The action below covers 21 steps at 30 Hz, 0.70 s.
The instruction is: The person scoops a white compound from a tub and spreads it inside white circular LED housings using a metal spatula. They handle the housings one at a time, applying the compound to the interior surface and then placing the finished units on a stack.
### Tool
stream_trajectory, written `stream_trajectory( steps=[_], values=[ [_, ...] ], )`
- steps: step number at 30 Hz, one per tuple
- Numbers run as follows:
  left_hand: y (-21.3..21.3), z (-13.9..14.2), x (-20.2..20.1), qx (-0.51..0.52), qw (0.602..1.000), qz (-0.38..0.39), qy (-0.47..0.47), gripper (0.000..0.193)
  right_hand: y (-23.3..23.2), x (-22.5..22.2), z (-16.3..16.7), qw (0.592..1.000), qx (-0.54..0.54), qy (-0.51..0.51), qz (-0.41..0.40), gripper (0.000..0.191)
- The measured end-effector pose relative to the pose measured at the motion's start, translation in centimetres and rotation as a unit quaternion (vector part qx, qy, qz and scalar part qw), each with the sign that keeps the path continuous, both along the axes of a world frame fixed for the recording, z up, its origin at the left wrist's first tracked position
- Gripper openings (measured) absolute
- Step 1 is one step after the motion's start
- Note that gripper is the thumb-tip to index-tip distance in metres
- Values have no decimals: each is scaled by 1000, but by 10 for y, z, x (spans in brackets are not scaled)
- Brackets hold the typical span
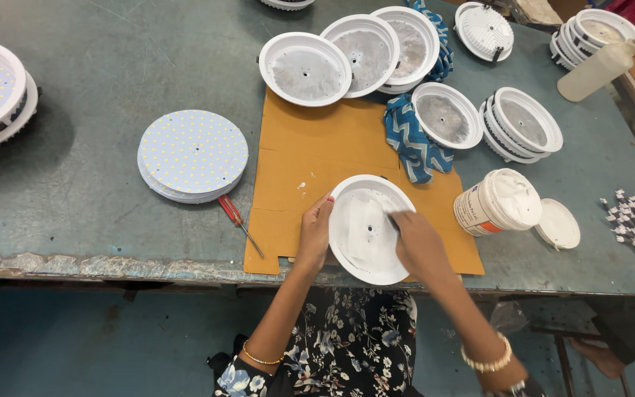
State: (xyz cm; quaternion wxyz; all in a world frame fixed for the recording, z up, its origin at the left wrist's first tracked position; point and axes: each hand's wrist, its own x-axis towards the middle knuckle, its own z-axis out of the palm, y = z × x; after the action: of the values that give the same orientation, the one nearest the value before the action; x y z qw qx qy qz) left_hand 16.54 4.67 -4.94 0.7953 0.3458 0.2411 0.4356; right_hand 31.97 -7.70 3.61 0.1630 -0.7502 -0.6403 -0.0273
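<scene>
**Paste spread inside a round white housing**

Housing (367,234) of smooth white plastic, round and shallow like a dish, lies tilted at the near edge of the surface (90,184), partly on a flat sheet of brown cardboard (310,147). The left hand (314,229) curls around its left rim, fingers closed on the edge. The right hand (417,242) reaches into the bowl with fingers bunched over a smear of white paste; whether it holds anything I cannot tell.

Just right of it stands an open tub of thick white paste (500,201), its round lid (558,223) lying flat beside. Beyond the cardboard, more housings (304,68) overlap in a row, their insides dull grey with a small centre hole. A crumpled blue zigzag cloth (411,136) lies among them. To the left, a stack of flat round boards dotted with tiny yellow chips (192,154) rests near a red-handled screwdriver (238,221). The surface itself is worn grey-green, scuffed and stained.
</scene>
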Motion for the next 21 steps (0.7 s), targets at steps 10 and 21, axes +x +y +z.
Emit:
stream_trajectory(
  steps=[10, 21],
  values=[
    [-1, -4, 3, 22, 1000, 9, -13, 44, -16, -3, 21, 983, -113, 140, -27, 30],
    [0, 0, 2, -3, 1000, 2, -8, 43, 17, -17, -24, 995, 10, -80, -60, 46]
  ],
)
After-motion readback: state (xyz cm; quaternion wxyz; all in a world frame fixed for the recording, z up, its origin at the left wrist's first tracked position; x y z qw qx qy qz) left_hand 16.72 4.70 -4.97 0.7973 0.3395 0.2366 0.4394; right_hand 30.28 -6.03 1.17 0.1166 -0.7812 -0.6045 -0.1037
